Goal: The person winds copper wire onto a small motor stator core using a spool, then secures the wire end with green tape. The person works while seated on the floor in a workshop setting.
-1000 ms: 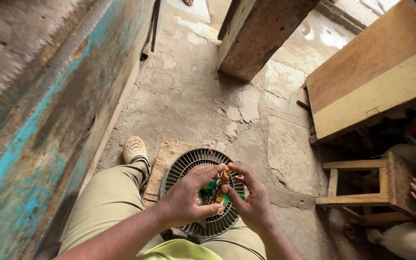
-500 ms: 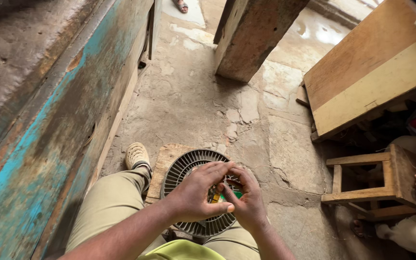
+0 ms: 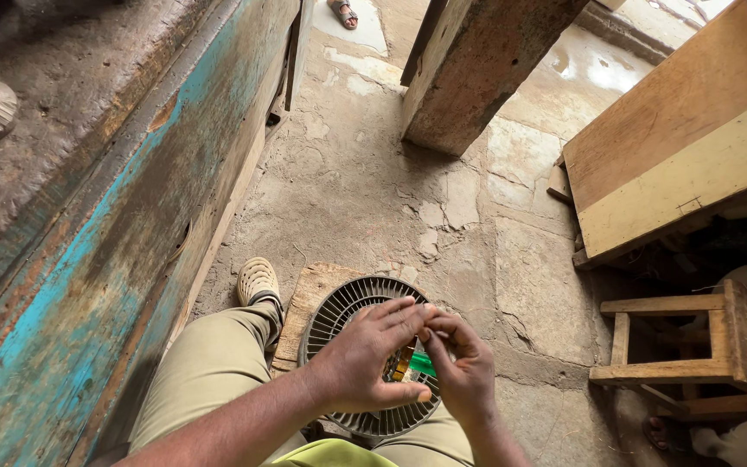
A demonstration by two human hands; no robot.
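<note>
From the head view, looking down, both hands meet over a round grey fan grille (image 3: 352, 324) that lies flat between the person's knees, partly on a small wooden board (image 3: 304, 304) on the cracked concrete floor (image 3: 477, 233). The left hand (image 3: 365, 355) is curled, fingers spread forward, thumb pressed under a small yellow-and-dark part (image 3: 401, 363) at the grille's centre. The right hand (image 3: 464, 367) is closed in a pinch, fingertips drawn together against the left fingertips, right above that part. A strip of green piece (image 3: 423, 363) shows between the two hands; which hand grips it I cannot tell. The person's khaki-clad left leg (image 3: 218, 363) runs toward the far left, ending in a pale perforated shoe (image 3: 258, 281) just beside the board. Along the left stands a worn wall with peeling blue paint (image 3: 88, 285). A heavy wooden post (image 3: 477, 69) leans at the far middle. To the right lie a slanted wooden panel (image 3: 676, 164) and, nearer, a small wooden stool (image 3: 685, 346), well apart from the hands
</note>
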